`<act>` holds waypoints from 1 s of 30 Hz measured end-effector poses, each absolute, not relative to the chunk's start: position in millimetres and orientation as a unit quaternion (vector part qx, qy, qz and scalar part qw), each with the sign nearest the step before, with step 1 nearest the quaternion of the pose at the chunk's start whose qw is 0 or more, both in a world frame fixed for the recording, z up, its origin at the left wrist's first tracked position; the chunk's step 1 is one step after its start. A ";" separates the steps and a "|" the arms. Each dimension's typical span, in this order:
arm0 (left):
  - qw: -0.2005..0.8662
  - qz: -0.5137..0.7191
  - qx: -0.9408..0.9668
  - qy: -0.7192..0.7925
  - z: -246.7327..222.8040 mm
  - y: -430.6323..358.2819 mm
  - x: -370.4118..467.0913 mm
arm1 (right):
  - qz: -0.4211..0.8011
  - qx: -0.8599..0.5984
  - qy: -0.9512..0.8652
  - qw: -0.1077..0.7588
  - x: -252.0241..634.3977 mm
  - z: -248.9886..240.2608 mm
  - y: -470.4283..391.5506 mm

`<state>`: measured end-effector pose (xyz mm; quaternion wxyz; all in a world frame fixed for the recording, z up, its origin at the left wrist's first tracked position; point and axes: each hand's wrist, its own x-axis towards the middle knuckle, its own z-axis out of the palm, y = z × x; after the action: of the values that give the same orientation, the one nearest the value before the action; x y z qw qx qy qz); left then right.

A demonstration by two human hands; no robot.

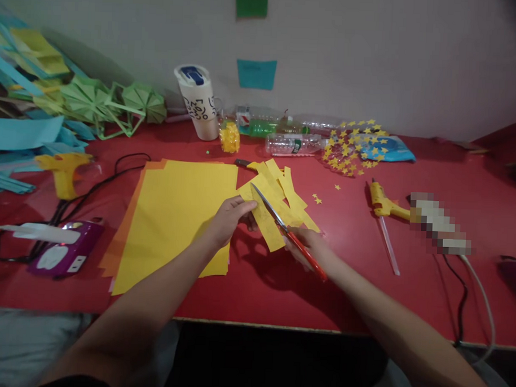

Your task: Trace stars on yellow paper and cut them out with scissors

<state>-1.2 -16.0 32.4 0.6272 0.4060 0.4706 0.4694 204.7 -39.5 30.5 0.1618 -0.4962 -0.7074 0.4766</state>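
My left hand [234, 218] pinches a strip of yellow paper [268, 230] between thumb and fingers, above the table. In my right hand [309, 246] is a pair of scissors [298, 244] with red handles, its blades pointing up and left across the strip. Whether the blades are parted on the paper I cannot tell. Just behind the strip lie several cut yellow paper pieces [294, 189], loosely overlapping. To the left a stack of yellow paper sheets [176, 213] rests on orange sheets [127, 234], partly under my left forearm.
Small yellow stars [317, 199] lie on the red table [254, 306]; more cover a clear rounded object [344, 154]. Glue guns stand left [66, 172] and right [380, 200], with cables. A tumbler [199, 107] and plastic bottles [293, 144] line the wall. A purple power box [65, 254] sits left.
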 end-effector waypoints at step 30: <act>0.622 0.425 0.429 0.499 26.1 -20.6 10.9 | 0.557 -0.542 -0.603 0.181 205.6 38.0 -36.9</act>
<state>10.9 -20.6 26.1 0.6215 0.4288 0.4990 0.4253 205.6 -36.9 38.0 0.1811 -0.5417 -0.6031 0.5568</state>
